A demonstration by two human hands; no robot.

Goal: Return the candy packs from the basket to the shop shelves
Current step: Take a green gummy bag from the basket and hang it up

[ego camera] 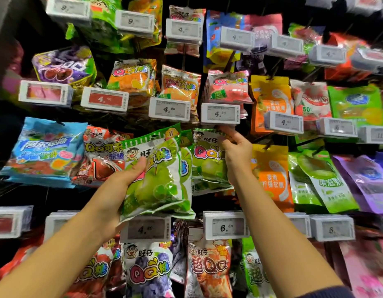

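My left hand (123,181) grips a large green apple candy pack (158,179) by its left side, thumb on the front, and holds it up in front of the shelves. My right hand (235,151) pinches the top right corner of a smaller green candy pack (207,160) that hangs on a peg just under a white price tag reading 4.80 (220,114). The two green packs overlap at the middle. No basket is in view.
Rows of hanging candy packs fill the wall: a blue pack (44,151) and a red pack (100,155) on the left, orange (270,173) and green pouches (324,179) on the right. Price tags on peg ends jut out toward me at each row.
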